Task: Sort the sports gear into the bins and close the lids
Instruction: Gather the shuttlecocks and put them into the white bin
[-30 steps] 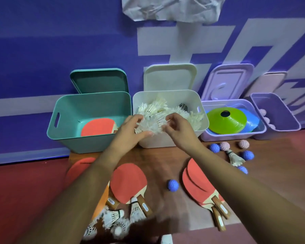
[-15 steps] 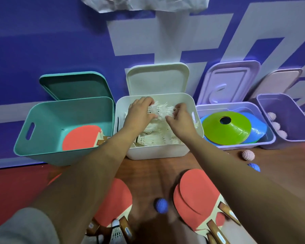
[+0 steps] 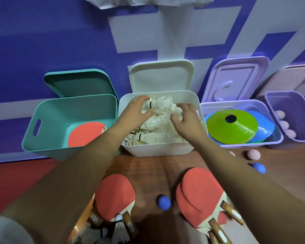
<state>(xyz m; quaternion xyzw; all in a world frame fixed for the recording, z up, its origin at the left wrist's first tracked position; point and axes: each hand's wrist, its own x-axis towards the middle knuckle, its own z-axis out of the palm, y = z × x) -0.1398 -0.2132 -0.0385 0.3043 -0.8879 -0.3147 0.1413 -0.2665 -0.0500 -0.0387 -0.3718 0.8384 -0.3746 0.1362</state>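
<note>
Shuttlecocks (image 3: 153, 124) lie heaped in the white bin (image 3: 158, 150), directly under both hands. A second ago the two hands held a bundle of them together, short of the bin's near wall. That bundle is now down inside, and the hands have drawn apart.

Left hand (image 3: 136, 113): fingers arched over the cork end of the topmost shuttlecock, thumb below it. Gripping or letting go, cannot tell.

Right hand (image 3: 187, 120): fingers spread and loosely bent, tips at the feathers, holding nothing that shows.

Judgement: this load is delivered, but the shuttlecock step is not finished. At least one loose shuttlecock (image 3: 119, 229) lies well behind the left hand, beside the left forearm, against the paddles (image 3: 115, 194). More paddles lie under the right forearm, and a blue ball (image 3: 163, 202) sits between the forearms. The white lid (image 3: 161, 76) stands propped open just beyond the fingertips. Much sorting remains, and closing the lids likely comes last.
</note>
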